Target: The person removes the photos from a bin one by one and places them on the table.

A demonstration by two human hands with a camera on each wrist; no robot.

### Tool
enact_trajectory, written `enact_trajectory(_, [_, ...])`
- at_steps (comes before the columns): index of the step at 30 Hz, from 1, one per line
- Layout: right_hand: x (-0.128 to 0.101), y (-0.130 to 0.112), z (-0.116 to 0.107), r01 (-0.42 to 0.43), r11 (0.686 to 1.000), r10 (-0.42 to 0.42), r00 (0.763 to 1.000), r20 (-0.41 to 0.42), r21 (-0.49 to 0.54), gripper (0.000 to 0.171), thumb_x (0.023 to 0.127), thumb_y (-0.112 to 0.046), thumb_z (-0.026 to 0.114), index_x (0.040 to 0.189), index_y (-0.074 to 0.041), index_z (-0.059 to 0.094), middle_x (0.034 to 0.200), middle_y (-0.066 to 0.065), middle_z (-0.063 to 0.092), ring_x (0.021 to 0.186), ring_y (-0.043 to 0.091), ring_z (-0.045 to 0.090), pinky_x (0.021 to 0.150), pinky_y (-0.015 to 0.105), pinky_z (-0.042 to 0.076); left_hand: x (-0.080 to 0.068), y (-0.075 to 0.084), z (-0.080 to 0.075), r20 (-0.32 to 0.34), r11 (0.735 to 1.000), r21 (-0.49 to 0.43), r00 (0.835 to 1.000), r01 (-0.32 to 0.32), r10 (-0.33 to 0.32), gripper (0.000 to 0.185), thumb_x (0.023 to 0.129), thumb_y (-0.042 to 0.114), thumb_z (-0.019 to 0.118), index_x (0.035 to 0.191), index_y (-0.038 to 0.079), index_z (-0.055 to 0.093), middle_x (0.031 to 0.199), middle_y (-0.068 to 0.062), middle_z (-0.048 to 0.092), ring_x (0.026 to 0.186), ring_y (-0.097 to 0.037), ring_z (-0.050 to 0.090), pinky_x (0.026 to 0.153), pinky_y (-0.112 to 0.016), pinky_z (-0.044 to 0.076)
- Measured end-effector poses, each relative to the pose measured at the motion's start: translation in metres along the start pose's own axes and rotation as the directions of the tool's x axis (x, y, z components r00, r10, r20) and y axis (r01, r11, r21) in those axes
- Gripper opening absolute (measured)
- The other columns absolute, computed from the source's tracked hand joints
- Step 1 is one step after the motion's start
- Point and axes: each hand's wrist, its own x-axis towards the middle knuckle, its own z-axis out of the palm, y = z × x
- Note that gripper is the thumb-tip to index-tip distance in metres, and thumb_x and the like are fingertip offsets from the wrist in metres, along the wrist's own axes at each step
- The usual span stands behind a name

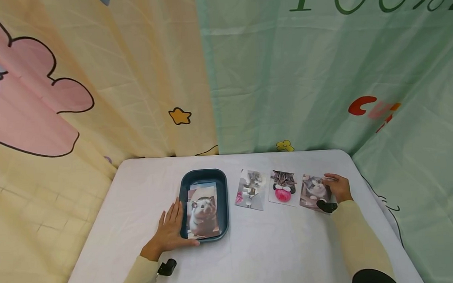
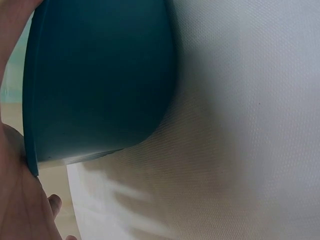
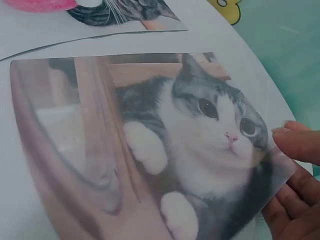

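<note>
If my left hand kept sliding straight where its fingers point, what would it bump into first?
Most likely the blue tray. Your left hand is touching it now, and its fingers slant forward and right against it. How high they'd meet it is hard to tell.

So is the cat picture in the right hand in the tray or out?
Out. The right hand pinches the cat picture, with two other pictures between it and the tray.

The left sleeve [image 1: 137, 281] is showing plain pale yellow, a small, rounded black device [image 1: 167, 267] jutting out near the bare left hand [image 1: 171, 231] — and the right sleeve [image 1: 361, 239] is matching it, another black device [image 1: 326, 206] sitting by the bare right hand [image 1: 340, 188].
</note>
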Motion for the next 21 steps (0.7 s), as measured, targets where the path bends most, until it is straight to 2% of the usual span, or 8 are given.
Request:
enact_trajectory(2, [-0.001,0.000,0.002,0.000,1.000,0.001,1.000,-0.026,0.026,0.043,0.095,-0.005,0.056,0.135,0.006,0.050,0.129,0.022,0.055,0.112,0.025,0.053,0.102,0.040,0.042,0.000,0.000,0.000,0.003,1.000,-0.001,1.000,0.000,0.000,0.141,0.060,0.076,0.071,0.151,-0.008,0.004,0.159,-0.023,-0.007,0.145,-0.042,0.000,0.113,-0.062,-0.002])
enact_trajectory(4, [-0.003,-0.002,0.003,0.017,0.999,-0.016,0.998,-0.052,0.035,0.043,0.095,-0.004,0.054,0.136,0.006,0.049,0.140,0.025,0.047,0.126,0.032,0.046,0.107,0.044,0.037,0.001,0.000,0.000,0.006,1.000,0.004,1.000,0.000,0.000,0.141,0.060,0.077,0.070,0.151,-0.008,0.004,0.159,-0.023,-0.007,0.145,-0.042,0.000,0.113,-0.062,-0.002])
enact_trajectory(9, [-0.008,-0.012,0.012,0.095,0.995,-0.096,0.993,-0.070,-0.013,0.041,0.095,-0.007,0.053,0.135,0.005,0.051,0.144,0.026,0.042,0.138,0.039,0.033,0.109,0.050,0.033,0.000,0.000,0.000,-0.013,1.000,0.010,1.000,-0.008,0.008,0.142,0.059,0.077,0.071,0.150,-0.009,0.005,0.159,-0.024,-0.004,0.145,-0.043,0.003,0.112,-0.063,0.000])
enact_trajectory(14, [-0.013,-0.029,0.032,0.156,0.985,-0.158,0.987,-0.011,-0.077,0.037,0.097,-0.015,0.056,0.132,-0.002,0.056,0.140,0.019,0.049,0.133,0.035,0.039,0.104,0.053,0.038,-0.002,-0.001,0.000,-0.023,1.000,0.004,1.000,-0.012,0.012,0.141,0.059,0.077,0.071,0.150,-0.009,0.005,0.159,-0.024,-0.003,0.145,-0.043,0.003,0.112,-0.064,0.001])
enact_trajectory(15, [-0.006,-0.024,0.038,0.187,0.978,-0.187,0.982,0.007,-0.088,0.036,0.098,-0.018,0.057,0.131,-0.006,0.058,0.136,0.015,0.053,0.130,0.031,0.044,0.107,0.053,0.034,-0.001,-0.001,0.001,-0.015,1.000,0.007,1.000,-0.008,0.008,0.141,0.059,0.078,0.070,0.150,-0.008,0.005,0.159,-0.023,-0.004,0.145,-0.042,0.003,0.112,-0.063,0.000])
enact_trajectory(17, [-0.011,-0.033,0.048,0.243,0.967,-0.240,0.970,0.044,-0.080,0.033,0.097,-0.020,0.059,0.127,-0.006,0.061,0.130,0.015,0.058,0.122,0.030,0.050,0.105,0.053,0.037,-0.001,-0.001,0.001,-0.013,1.000,0.007,1.000,-0.007,0.007,0.142,0.059,0.079,0.069,0.150,-0.008,0.004,0.159,-0.023,-0.005,0.145,-0.042,0.003,0.112,-0.063,0.000])
enact_trajectory(18, [-0.006,-0.030,0.055,0.284,0.958,-0.281,0.957,0.065,-0.040,0.031,0.096,-0.020,0.061,0.124,-0.007,0.063,0.125,0.012,0.061,0.117,0.026,0.055,0.103,0.050,0.041,-0.001,-0.001,0.001,-0.011,1.000,0.005,1.000,-0.007,0.007,0.143,0.058,0.079,0.069,0.151,-0.008,0.004,0.159,-0.023,-0.005,0.145,-0.042,0.002,0.112,-0.063,0.000])
enact_trajectory(21, [-0.017,-0.044,0.073,0.365,0.931,-0.364,0.922,0.133,0.021,0.031,0.095,-0.019,0.062,0.120,-0.001,0.064,0.117,0.016,0.065,0.107,0.027,0.061,0.101,0.044,0.044,0.000,0.000,0.001,-0.016,1.000,0.003,1.000,-0.004,0.004,0.143,0.058,0.079,0.069,0.151,-0.008,0.005,0.159,-0.023,-0.004,0.145,-0.042,0.003,0.112,-0.063,0.000])
